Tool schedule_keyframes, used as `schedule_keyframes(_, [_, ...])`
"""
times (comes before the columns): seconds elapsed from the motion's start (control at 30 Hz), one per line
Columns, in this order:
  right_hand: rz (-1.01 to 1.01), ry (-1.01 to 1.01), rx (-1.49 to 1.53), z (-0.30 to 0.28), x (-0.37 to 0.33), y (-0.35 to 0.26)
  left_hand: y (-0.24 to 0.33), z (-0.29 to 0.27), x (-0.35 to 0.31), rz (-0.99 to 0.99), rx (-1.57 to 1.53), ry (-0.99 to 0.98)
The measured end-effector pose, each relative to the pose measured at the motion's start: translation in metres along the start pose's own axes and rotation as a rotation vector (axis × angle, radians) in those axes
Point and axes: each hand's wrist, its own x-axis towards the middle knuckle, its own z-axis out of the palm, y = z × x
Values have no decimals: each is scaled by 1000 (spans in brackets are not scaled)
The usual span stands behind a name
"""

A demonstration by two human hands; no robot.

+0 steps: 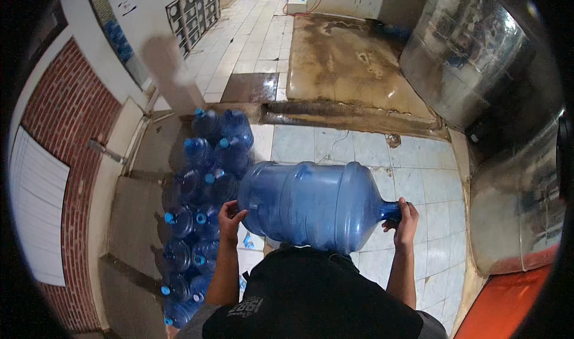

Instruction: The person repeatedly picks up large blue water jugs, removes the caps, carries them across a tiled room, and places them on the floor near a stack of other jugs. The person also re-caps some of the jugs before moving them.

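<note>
A person is holding a large, translucent blue water-cooler jug sideways in front of the torso, above the pale tiled floor. Its base is facing left and its narrow neck is pointing right. The left hand is gripping the base end, its fingers half-curled and its thumb reaching along the near side. The right hand is closing around the neck, its fingers wrapping the mouth end. Both hands are thus sharing the hold, one at each end; how firmly they are squeezing, I cannot tell. The near side of the jug is overlapping the person's black shirt in view; whether they are touching, I cannot tell.

To the left, a cluster of similar blue jugs is standing close together on the floor, several wearing light blue caps. Beyond them, a brick wall is running along the left side. At the far side, a brown-stained raised slab is rising above the tiles, with a dark mat lying left of it. Shiny metal tanks are standing along the right, and an orange surface is showing at the near right.
</note>
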Motion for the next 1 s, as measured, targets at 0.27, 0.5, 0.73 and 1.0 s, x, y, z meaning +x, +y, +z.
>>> schedule_keyframes(0.27, [-56, 18, 41, 64, 177, -3, 5, 83, 206, -1, 92, -62])
schedule_keyframes(0.5, [-49, -100, 25, 145, 400, -29, 48, 189, 354, -1, 131, 111])
schedule_keyframes(0.73, [-44, -332, 37, 277, 616, -93, 89, 236, 487, 28, 186, 376])
schedule_keyframes(1.0, [-42, -255, 95, 451, 812, -97, 93, 265, 693, 118, 12, 464])
